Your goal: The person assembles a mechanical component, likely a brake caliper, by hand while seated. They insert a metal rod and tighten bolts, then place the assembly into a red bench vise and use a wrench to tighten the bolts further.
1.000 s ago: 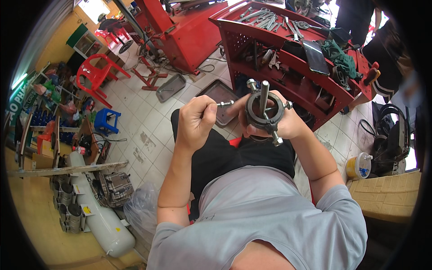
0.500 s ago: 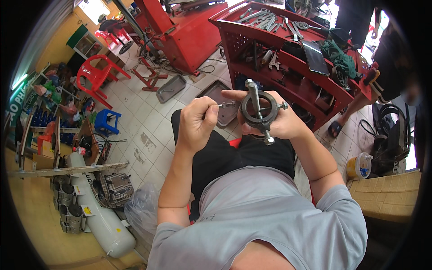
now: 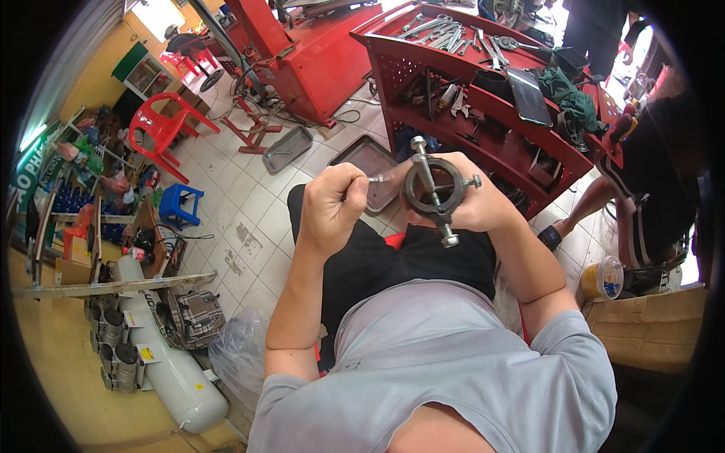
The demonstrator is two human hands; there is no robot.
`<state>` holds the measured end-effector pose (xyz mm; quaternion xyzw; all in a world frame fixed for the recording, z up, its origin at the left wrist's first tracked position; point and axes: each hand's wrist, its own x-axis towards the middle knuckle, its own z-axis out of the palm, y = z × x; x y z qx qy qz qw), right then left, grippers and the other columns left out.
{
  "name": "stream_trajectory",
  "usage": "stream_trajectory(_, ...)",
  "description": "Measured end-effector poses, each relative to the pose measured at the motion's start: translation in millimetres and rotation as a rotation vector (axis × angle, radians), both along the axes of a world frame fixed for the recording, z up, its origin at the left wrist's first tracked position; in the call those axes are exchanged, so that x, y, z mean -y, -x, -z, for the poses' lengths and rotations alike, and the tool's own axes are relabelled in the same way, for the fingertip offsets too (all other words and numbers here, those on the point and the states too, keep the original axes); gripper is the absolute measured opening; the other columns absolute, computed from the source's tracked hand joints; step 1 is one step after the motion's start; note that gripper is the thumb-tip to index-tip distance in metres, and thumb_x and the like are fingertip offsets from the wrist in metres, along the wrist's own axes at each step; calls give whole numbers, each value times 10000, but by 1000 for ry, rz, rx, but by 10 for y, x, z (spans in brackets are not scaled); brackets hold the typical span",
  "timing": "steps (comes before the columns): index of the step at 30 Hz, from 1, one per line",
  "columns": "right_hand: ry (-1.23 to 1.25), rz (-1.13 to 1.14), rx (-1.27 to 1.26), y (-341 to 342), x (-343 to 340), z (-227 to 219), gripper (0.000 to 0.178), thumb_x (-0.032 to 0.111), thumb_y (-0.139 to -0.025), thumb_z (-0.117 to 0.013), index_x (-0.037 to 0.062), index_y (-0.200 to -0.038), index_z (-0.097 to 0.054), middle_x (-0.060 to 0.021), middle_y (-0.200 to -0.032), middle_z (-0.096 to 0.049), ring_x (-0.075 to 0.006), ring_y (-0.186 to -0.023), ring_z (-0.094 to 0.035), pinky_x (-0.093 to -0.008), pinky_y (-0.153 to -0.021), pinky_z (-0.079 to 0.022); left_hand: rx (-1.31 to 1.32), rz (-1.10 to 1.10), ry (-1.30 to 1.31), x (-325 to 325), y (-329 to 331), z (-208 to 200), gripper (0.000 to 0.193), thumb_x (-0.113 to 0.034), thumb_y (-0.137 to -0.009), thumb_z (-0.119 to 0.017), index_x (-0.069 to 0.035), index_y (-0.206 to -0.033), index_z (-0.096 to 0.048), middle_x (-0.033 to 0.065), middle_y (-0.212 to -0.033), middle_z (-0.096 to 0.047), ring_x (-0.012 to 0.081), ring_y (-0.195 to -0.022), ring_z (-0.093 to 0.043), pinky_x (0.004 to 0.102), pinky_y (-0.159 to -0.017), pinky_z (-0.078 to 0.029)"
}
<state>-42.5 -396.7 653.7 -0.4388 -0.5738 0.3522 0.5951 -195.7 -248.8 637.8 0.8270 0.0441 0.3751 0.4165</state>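
Left hand (image 3: pixel 331 202), one: thumb and curled fingers pinching one slim metal piece (image 3: pixel 378 180), blurred, its long axis running rightward. Right hand (image 3: pixel 477 202), one: fingers wrapped about one dark metal ring (image 3: pixel 410 187), which lies to the right of the left fingertips, apart from them. Bolt heads (image 3: pixel 450 241) on ring: three visible. Beyond: trays (image 3: pixel 362 157), two; blue stool (image 3: pixel 180 202), one; red tool cart (image 3: pixel 384 68), one; wrenches (image 3: pixel 453 34), several, overlapping, uncounted.
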Motion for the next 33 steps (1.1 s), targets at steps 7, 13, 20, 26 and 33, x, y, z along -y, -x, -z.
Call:
stream_trajectory(7, -13, -14, -73, -26, -4, -74, 390, 9, -708, -709, -37, -1085, -621, -42, -809, -653, -78, -724, -582, -248, -678, -487, 9, -3, 39, -27, -11, 15, 184, -111, -878, -532, -2, -730, -520, 43, -604, -446, 130, -558, -415, 277, -521, -351)
stream_trajectory(13, -22, -57, -51, -59, -14, 28, 543, 96, -671, -760, -27, -1174, -596, -28, -694, -595, -93, -610, -535, -260, -591, -444, 27, -5, 14, -9, -19, 21, 195, -116, -884, -524, -3, -725, -516, 38, -592, -432, 118, -545, -407, 271, -507, -342)
stream_trajectory(20, -18, 4, -35, -23, -16, -46, 436, 6, -717, -682, -32, -1144, -601, -35, -785, -642, -84, -684, -577, -233, -690, -491, 38, 10, 15, -17, -24, 14, 194, -106, -887, -514, -3, -723, -508, 35, -590, -425, 116, -543, -401, 272, -505, -338)
stream_trajectory(26, -2, -2, 25, -76, 11, -46, 487, 132, -687, -762, -49, -1117, -625, -27, -689, -606, -91, -599, -559, -240, -573, -447, 23, -5, -7, -3, -25, 30, 189, -108, -888, -521, 1, -733, -511, 31, -603, -423, 105, -547, -399, 264, -504, -331)
stream_trajectory(33, -21, 57, -100, 4, -25, -53, 554, 129, -718, -733, -39, -1219, -566, -18, -671, -590, -85, -617, -559, -232, -582, -449, 22, 3, 62, -10, -23, 34, 181, -107, -890, -523, 8, -751, -514, 28, -605, -418, 94, -548, -392, 261, -500, -327)
